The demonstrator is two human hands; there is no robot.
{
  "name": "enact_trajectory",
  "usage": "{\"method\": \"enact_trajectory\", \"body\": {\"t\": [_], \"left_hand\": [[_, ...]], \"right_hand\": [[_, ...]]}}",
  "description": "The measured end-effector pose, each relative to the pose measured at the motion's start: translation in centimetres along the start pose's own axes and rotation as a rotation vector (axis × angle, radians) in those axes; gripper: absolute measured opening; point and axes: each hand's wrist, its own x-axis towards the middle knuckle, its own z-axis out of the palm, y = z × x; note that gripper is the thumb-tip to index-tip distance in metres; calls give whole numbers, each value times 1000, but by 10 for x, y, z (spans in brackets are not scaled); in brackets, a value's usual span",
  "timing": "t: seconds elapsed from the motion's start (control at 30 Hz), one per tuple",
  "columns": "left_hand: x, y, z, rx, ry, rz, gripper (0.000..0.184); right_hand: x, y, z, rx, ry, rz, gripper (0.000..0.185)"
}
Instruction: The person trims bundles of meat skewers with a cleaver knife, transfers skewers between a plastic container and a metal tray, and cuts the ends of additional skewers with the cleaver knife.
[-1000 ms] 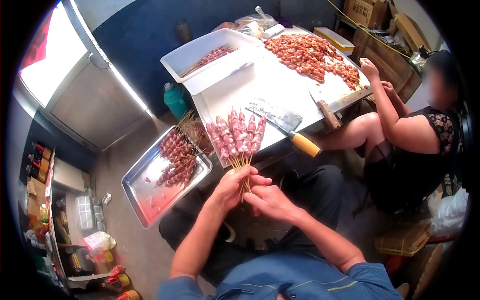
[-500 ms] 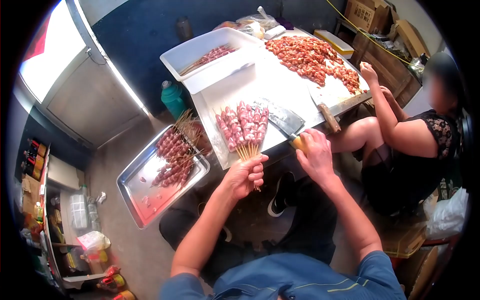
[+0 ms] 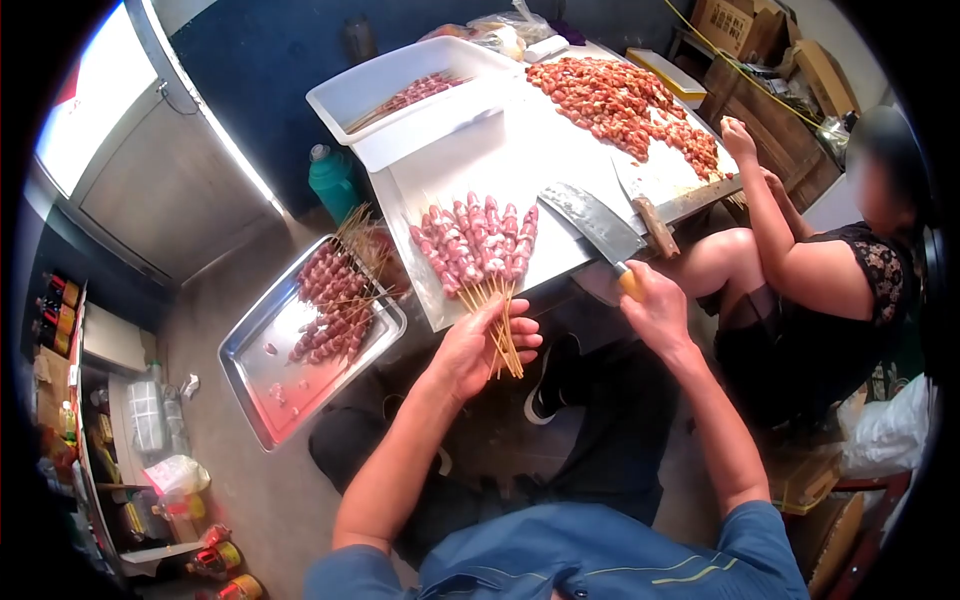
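Observation:
My left hand (image 3: pixel 485 345) holds the stick ends of a fanned bundle of meat skewers (image 3: pixel 477 240), its fingers loosely curled beneath the sticks. The meat ends rest on the near corner of the white table (image 3: pixel 480 150). My right hand (image 3: pixel 657 303) is wrapped round the yellowish handle of a cleaver (image 3: pixel 595 220), whose broad blade points up and left over the table edge, right of the skewers. A wooden-handled knife (image 3: pixel 655 225) lies on the table just beyond the cleaver.
A white tub (image 3: pixel 430 130) with skewers and a heap of cut meat (image 3: pixel 625 105) are on the table. At left, a metal tray (image 3: pixel 270 385) holds more skewers near a green flask (image 3: pixel 333 180). A seated co-worker (image 3: pixel 820 270) is at the right.
My right hand has left the stick ends and taken the cleaver by its handle, lifting and shifting it right. My left hand still holds the bundle, its fingers now looser.

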Motion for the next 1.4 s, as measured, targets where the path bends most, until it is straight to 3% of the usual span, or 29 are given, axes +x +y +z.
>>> {"method": "enact_trajectory", "body": {"t": [0.3,0.37,0.63,0.77,1.1,1.2,1.4], "left_hand": [[9,-6,-5,88,83,29,39],[5,-2,-1,41,-9,20,41],[-4,1,0,253,103,32,44],[-8,3,0,61,216,60,37],[-5,-6,-16,134,136,134,32],[-5,-6,-5,146,210,112,31],[4,-15,10,124,383,259,21]], "right_hand": [[-26,-8,-4,265,61,217,42],[-34,-12,-5,321,92,232,43],[-51,-38,-10,430,81,98,43],[-53,-44,-5,398,49,16,43],[-53,-49,2,346,13,-29,41],[-53,-50,3,333,-2,-28,41],[-51,-55,0,314,-13,-17,40]]}}
